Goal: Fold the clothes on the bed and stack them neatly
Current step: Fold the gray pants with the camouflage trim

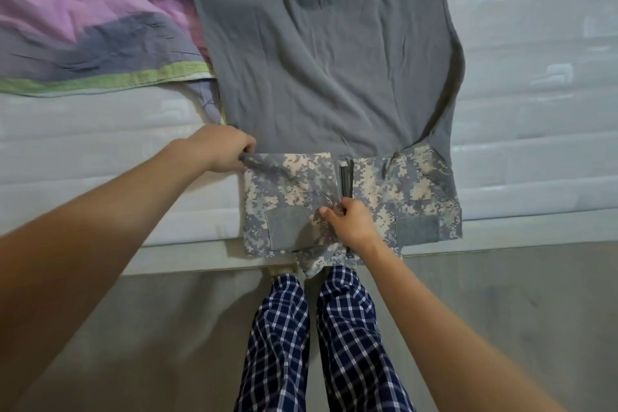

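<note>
A purple, grey and green quilt (83, 27) lies bunched at far left. The left hand (224, 152) grips the corner of the grey-and-camouflage shirt (321, 60) spread flat on the bed (83, 160); the right hand (347, 222) pinches fabric beside its zipper (345, 177).

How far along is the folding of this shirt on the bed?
Early. Done: the shirt lies flat on the bed, camo sleeves apparently folded in. In hand: the left hand grips its edge, the right hand pinches fabric by the zipper. Left: folding the grey body; no stack shows.
</note>
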Action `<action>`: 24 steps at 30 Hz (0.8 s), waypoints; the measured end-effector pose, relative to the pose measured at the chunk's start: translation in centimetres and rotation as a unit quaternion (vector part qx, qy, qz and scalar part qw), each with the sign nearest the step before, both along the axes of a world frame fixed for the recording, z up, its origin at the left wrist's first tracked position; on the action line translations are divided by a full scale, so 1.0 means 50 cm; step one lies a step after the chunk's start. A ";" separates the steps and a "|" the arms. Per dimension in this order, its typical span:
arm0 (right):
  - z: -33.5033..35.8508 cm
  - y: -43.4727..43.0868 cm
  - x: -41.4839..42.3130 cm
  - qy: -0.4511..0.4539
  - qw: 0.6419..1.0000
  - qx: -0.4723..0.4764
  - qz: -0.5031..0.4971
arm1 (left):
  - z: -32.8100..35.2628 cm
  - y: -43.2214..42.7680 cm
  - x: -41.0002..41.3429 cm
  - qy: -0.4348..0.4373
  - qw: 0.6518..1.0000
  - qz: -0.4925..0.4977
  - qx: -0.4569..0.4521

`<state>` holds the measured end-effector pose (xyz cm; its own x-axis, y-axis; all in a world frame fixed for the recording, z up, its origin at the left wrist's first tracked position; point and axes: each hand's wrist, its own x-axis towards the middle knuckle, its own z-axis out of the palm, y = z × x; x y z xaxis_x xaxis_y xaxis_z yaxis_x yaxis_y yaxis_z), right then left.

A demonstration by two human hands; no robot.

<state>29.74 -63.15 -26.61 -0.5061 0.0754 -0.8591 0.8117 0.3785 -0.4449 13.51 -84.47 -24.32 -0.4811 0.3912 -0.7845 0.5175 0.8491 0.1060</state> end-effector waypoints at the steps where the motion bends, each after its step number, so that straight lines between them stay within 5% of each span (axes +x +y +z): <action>1: -0.004 -0.002 0.003 -0.012 1.000 0.002 -0.003 | -0.004 -0.003 0.014 0.039 0.998 0.017 0.038; 3: -0.011 -0.001 0.008 -0.037 0.999 -0.023 -0.025 | -0.005 -0.008 0.061 0.132 0.975 0.100 0.145; 6: -0.008 0.002 0.015 -0.043 0.999 -0.014 -0.001 | -0.003 -0.007 0.171 0.244 0.872 0.346 0.246; 9: 0.001 -0.007 0.018 -0.051 0.998 -0.037 -0.003 | -0.018 0.017 0.275 0.095 0.741 0.624 0.227; 11: 0.006 -0.013 0.018 -0.049 0.998 -0.038 0.012 | -0.038 0.026 0.321 0.044 0.692 0.689 0.211; 15: 0.020 0.010 0.039 0.070 0.987 0.141 -0.022 | -0.070 0.018 0.367 0.061 0.691 0.696 0.183; 21: 0.033 0.246 0.092 0.152 0.894 0.401 -0.130 | -0.081 -0.014 0.402 -0.005 0.708 0.681 0.189; 24: 0.023 0.324 0.124 0.092 0.945 0.304 -0.080 | -0.080 -0.028 0.422 -0.040 0.693 0.691 0.202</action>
